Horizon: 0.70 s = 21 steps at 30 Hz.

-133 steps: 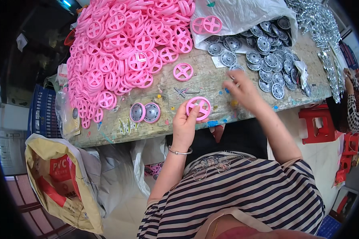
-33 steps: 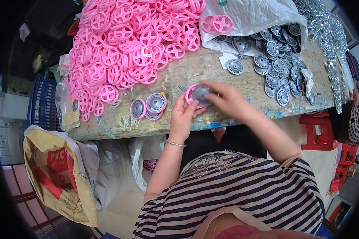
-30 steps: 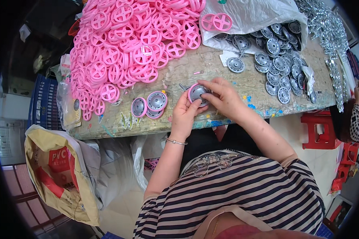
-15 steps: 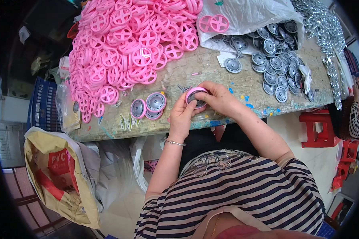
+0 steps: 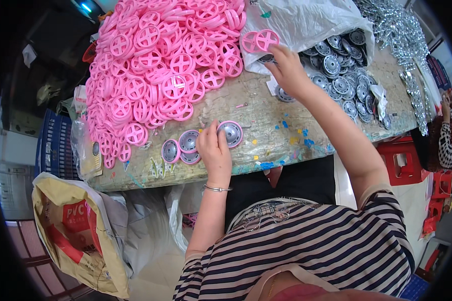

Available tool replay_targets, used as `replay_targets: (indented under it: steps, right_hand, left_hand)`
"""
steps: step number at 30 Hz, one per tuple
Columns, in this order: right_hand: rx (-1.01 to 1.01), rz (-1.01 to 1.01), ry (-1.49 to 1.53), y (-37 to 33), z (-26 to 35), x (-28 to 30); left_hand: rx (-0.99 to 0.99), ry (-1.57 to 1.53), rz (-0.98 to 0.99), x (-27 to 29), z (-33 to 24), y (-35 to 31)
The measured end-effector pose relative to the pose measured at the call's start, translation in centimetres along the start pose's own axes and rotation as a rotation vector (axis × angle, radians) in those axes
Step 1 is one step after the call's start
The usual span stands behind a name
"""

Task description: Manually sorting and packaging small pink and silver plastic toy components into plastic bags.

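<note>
My left hand (image 5: 215, 151) grips the left edge of a toy wheel (image 5: 232, 133), a grey hubcap-like disc inside a pink rim, low over the front of the table. Just left of that hand lie several similar wheels (image 5: 170, 151), partly overlapping. My right hand (image 5: 289, 69) reaches far forward, thumb and fingers apart with nothing between them. It hovers over the mouth of a white sack, by two loose pink wheel rims (image 5: 266, 40). Loose grey discs (image 5: 340, 85) spill from the sack to the right of this hand, which partly covers some of them.
A large heap of pink rims (image 5: 150, 65) covers the table's far left. The white sack (image 5: 306, 20) lies at the back, beside silver tinsel (image 5: 399, 30). An open paper sack (image 5: 80, 226) stands at lower left, a red stool (image 5: 401, 163) at right.
My right hand has let go of the wheel and moved forward and right to the sack. My left hand has kept the wheel and shifted slightly left and down with it.
</note>
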State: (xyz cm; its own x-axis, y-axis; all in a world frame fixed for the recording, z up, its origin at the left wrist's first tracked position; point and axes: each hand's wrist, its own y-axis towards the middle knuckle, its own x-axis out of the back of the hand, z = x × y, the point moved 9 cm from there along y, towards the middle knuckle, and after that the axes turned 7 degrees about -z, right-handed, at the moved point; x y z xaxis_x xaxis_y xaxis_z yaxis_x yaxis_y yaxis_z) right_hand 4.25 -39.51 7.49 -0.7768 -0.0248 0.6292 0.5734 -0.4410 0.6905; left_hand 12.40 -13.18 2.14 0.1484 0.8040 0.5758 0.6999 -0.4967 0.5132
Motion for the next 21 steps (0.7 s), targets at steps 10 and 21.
replay_targets:
  steps: [10, 21]
  right_hand:
    - [0.006, 0.151, -0.275, 3.9, -4.6, -3.7]
    - [-0.176, 0.080, -0.284, 4.7, -5.3, -4.2]
  left_hand:
    - [-0.002, -0.120, -0.090, 0.9, -1.1, -0.9]
    - [-0.110, -0.384, 0.081, -0.4, -4.2, -1.7]
